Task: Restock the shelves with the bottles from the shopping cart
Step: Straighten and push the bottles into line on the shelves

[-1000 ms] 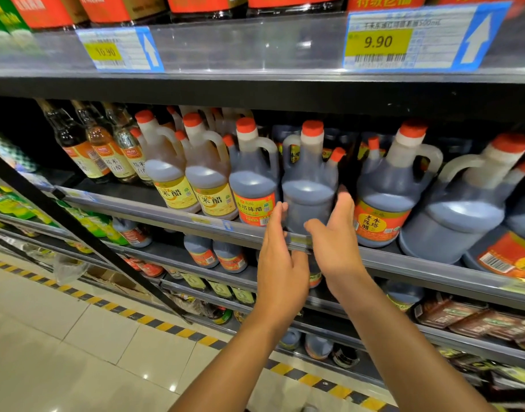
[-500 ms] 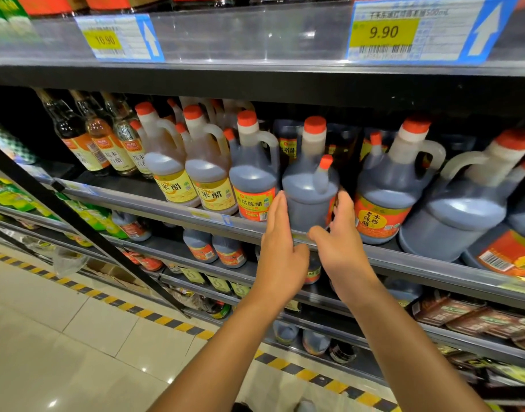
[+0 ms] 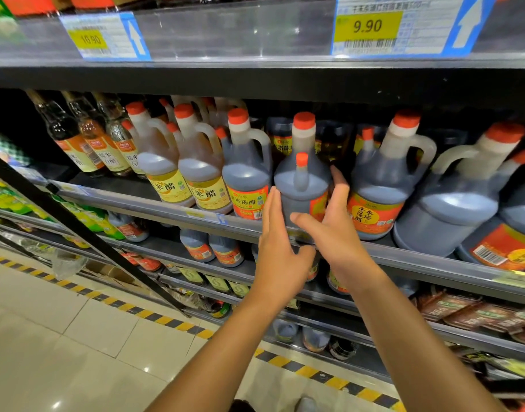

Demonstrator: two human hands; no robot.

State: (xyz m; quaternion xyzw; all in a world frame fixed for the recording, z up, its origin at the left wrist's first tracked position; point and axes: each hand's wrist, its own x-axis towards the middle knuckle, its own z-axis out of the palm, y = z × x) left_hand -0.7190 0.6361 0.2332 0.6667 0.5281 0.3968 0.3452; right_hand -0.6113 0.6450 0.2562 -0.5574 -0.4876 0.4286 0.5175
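A dark vinegar jug (image 3: 303, 185) with a red cap stands at the front edge of the middle shelf (image 3: 166, 209). A small sample bottle (image 3: 301, 173) strapped to it faces me. My left hand (image 3: 280, 263) lies flat against the jug's left side, fingers straight. My right hand (image 3: 335, 233) clasps its right side, thumb across the front and fingers behind. The jug's orange label is turned to the right. No shopping cart is in view.
Similar jugs crowd both sides: a dark one (image 3: 246, 179) on the left, a larger one (image 3: 380, 191) on the right. The upper shelf edge with price tags (image 3: 368, 28) hangs just above the caps. A black diagonal bar (image 3: 77, 227) crosses the lower shelves.
The jug has turned between my hands: its small attached bottle swung from the right side to the front. Both hands stayed on the jug and slid slightly higher around it.
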